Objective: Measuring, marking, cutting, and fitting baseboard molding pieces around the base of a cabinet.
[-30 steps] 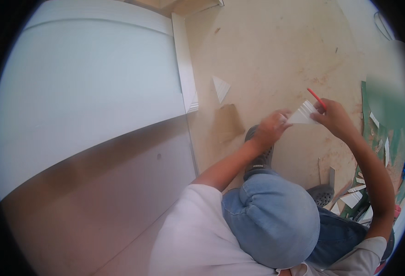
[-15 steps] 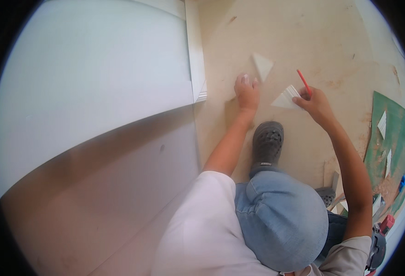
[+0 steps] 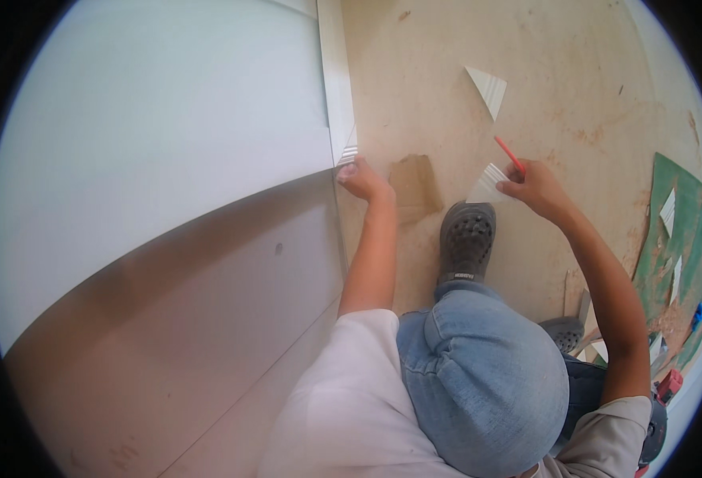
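A white moulding strip (image 3: 337, 88) runs along the right edge of a large white panel (image 3: 184, 103). At the strip's near end, where ridges show, the curled fingers of my left hand (image 3: 364, 182) are closed at the corner; their tips are partly hidden. My right hand (image 3: 539, 191) pinches a small triangular offcut of ridged white moulding (image 3: 485, 185), and a red pencil (image 3: 508, 153) sticks out from the same hand. Farther off lies a second triangular moulding offcut (image 3: 490, 89), flat on the tan floor (image 3: 558, 72), apart from both hands.
A brown cardboard-like piece (image 3: 415, 188) lies between my arms, just ahead of my grey clog (image 3: 469, 239). Off to the right, a dusty green mat (image 3: 676, 231) bears white offcuts and a small blue item (image 3: 699, 312). A red and black tool (image 3: 670, 386) sits beside my right sleeve.
My left hand has gone left from the open floor to the strip's corner, uncovering the brown piece. The loose offcut lies farther away and is turned. My right hand still holds its offcut and pencil.
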`<state>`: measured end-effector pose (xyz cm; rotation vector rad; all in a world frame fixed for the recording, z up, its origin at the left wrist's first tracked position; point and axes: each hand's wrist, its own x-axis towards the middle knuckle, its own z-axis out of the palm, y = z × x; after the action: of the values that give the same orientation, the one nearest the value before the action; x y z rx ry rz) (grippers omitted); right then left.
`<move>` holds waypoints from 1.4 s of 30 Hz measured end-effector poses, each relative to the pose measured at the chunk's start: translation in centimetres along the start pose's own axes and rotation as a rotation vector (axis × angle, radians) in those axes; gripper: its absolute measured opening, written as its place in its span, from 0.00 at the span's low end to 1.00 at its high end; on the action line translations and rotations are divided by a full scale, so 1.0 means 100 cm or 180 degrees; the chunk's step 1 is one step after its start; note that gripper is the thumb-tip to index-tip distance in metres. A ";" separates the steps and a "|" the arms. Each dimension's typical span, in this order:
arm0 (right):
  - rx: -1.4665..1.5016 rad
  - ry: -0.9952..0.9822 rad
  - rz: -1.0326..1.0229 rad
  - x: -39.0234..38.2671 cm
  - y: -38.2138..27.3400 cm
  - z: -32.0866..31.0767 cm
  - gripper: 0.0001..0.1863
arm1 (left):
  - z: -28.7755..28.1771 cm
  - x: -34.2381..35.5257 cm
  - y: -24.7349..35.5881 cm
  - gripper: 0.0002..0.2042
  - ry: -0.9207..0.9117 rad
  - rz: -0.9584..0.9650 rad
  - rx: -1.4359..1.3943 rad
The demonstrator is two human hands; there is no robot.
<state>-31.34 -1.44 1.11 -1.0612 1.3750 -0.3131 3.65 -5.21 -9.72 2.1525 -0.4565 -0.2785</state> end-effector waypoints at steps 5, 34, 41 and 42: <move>-0.0122 0.0004 -0.0017 0.000 0.003 -0.002 0.14 | 0.011 0.006 0.000 0.12 0.0147 -0.0343 -0.0417; 0.0506 -0.0146 -0.0139 0.001 -0.025 -0.003 0.14 | -0.015 -0.073 0.050 0.13 -0.3078 -0.0073 -0.0529; -0.0108 -0.0253 -0.0479 0.020 -0.031 -0.003 0.15 | -0.039 -0.092 0.119 0.15 -0.3760 0.2727 0.0059; -0.0090 -0.0269 -0.0503 0.021 -0.032 0.001 0.15 | -0.042 -0.089 0.126 0.15 -0.3705 0.4219 0.0456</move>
<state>-29.51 -4.63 2.20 -1.1964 1.2261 -0.3615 -5.71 -5.13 3.30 1.1583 -2.3883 -0.6814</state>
